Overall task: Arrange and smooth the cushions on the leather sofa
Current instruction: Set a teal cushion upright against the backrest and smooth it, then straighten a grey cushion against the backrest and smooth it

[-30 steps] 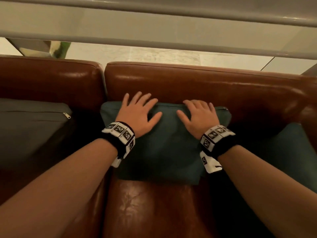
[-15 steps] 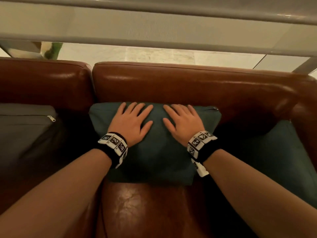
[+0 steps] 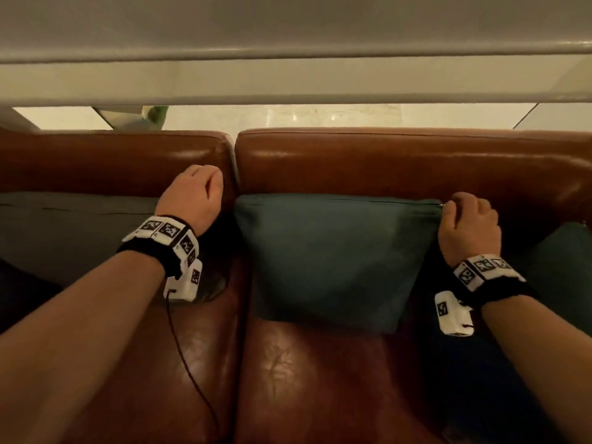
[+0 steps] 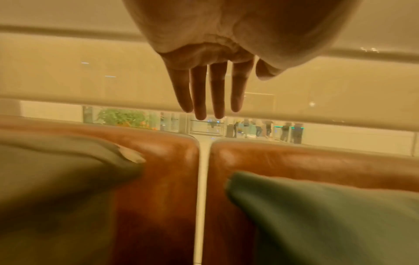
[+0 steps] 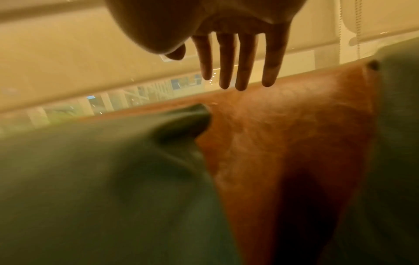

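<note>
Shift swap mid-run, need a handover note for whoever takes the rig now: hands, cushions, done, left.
Left hand: open, holds nothing, by the gap between the two backrests, beside the grey cushion.
Right hand: open, at the upper right corner of the teal cushion; contact unclear.
Done: teal cushion leans on the sofa back, face looks smooth.
Left: probably the grey cushion and the second teal cushion at far right.

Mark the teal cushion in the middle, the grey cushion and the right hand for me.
teal cushion (image 3: 336, 251): head view, centre of its front face.
grey cushion (image 3: 73, 232): head view, bare front face left of the wrist.
right hand (image 3: 469, 227): head view, back of the hand.
</note>
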Demonstrator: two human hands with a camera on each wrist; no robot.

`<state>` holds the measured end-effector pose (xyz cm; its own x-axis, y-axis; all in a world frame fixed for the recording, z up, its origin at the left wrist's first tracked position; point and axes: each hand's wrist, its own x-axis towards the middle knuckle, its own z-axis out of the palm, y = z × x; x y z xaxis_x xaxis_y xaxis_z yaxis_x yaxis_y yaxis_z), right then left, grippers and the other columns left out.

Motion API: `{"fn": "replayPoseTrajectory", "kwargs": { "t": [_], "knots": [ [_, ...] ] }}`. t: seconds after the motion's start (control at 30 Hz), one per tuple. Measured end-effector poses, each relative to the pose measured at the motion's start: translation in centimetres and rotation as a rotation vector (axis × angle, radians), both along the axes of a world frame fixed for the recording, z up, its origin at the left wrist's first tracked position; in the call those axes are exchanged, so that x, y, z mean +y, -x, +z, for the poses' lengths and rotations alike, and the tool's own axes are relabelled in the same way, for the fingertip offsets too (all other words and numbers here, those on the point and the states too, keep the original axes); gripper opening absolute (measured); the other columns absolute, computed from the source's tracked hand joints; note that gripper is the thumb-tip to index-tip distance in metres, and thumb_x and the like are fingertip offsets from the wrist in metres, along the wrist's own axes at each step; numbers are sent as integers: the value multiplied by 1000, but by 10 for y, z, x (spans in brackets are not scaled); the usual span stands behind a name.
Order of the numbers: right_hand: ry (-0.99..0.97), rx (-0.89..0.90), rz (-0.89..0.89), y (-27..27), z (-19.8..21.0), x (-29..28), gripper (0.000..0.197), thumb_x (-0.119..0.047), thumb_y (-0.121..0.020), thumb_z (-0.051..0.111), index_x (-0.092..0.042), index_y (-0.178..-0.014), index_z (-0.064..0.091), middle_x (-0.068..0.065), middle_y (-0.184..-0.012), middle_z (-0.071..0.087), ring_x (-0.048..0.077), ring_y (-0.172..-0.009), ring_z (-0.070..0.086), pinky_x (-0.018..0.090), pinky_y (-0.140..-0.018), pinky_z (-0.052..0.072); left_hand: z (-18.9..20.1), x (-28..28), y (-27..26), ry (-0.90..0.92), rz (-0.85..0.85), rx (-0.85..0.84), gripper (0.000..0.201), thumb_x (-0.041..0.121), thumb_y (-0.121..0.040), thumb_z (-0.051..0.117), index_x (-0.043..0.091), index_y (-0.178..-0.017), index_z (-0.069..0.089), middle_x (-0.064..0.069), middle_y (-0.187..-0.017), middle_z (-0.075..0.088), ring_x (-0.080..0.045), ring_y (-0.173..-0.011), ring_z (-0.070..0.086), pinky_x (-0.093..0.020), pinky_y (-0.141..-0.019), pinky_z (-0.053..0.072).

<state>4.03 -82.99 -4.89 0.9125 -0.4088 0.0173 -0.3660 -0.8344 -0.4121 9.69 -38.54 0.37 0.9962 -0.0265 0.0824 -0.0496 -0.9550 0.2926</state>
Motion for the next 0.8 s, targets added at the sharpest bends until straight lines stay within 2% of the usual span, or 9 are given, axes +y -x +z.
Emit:
{"fn": "replayPoseTrajectory", "kwargs": {
  "t": [0.13, 0.23, 0.3, 0.4, 0.47, 0.53, 0.6, 0.73, 0.8],
  "knots": [
    [-88, -162, 185, 6, 27, 87, 30, -28, -97, 45, -16, -124, 54, 14, -128, 52, 35, -119, 46, 49, -98, 38, 10, 103, 27, -160, 157, 112, 37, 35, -101, 33, 17, -121, 59, -11, -130, 56, -34, -119, 52, -48, -99, 43],
    [-129, -225, 384, 12, 40, 178, 28, -27, -95, 47, -14, -116, 59, 10, -117, 58, 30, -111, 50, 46, -94, 43, 5, 174, 45, -259, 345, 222, 46, 37, -101, 30, 19, -141, 45, -8, -154, 37, -32, -142, 31, -52, -115, 27],
    [-146, -235, 559, 15, 44, 254, 31, -32, -93, 43, -15, -112, 61, 5, -112, 59, 26, -108, 52, 42, -93, 44, -5, 209, 53, -263, 382, 285, 51, 41, -102, 25, 26, -150, 31, -2, -162, 20, -31, -150, 13, -52, -120, 12],
    [-96, -239, 816, 19, 36, 380, 36, -36, -94, 42, -19, -119, 62, 0, -122, 59, 21, -116, 52, 39, -99, 43, -30, 246, 56, -347, 145, 288, 57, 50, -99, 14, 33, -154, 19, 5, -165, 8, -28, -152, 0, -48, -122, 1],
    [-24, -217, 922, 14, 23, 460, 42, -38, -96, 40, -21, -130, 58, 1, -136, 56, 22, -128, 48, 41, -108, 37, -41, 260, 50, -371, -64, 229, 63, 52, -96, 9, 32, -153, 25, 6, -164, 15, -28, -152, 7, -46, -122, 4],
    [85, -134, 934, -4, 4, 516, 47, -41, -98, 36, -24, -140, 50, 2, -145, 50, 24, -137, 42, 44, -113, 29, -50, 279, 42, -380, -209, 175, 62, 52, -97, 13, 29, -151, 32, 5, -161, 25, -28, -150, 17, -46, -122, 9],
    [213, -75, 891, -26, -17, 541, 51, -46, -98, 31, -27, -143, 46, 2, -146, 50, 25, -138, 41, 44, -115, 25, -55, 318, 34, -371, -251, 145, 58, 54, -98, 18, 33, -151, 31, 6, -160, 28, -26, -149, 22, -47, -121, 11],
    [315, 14, 597, -42, -29, 530, 61, -62, -94, 28, -28, -143, 43, 2, -144, 49, 27, -136, 40, 48, -117, 22, -63, 433, 20, -354, -225, 58, 58, 52, -99, 23, 30, -153, 27, 3, -159, 32, -25, -148, 24, -39, -121, 8],
    [319, 81, 457, -39, -24, 528, 65, -69, -92, 27, -26, -137, 46, 3, -138, 52, 30, -130, 42, 50, -113, 27, -63, 466, 14, -388, -209, 54, 58, 50, -99, 25, 27, -151, 32, 0, -155, 37, -30, -144, 30, -46, -119, 13]
  ]
}}
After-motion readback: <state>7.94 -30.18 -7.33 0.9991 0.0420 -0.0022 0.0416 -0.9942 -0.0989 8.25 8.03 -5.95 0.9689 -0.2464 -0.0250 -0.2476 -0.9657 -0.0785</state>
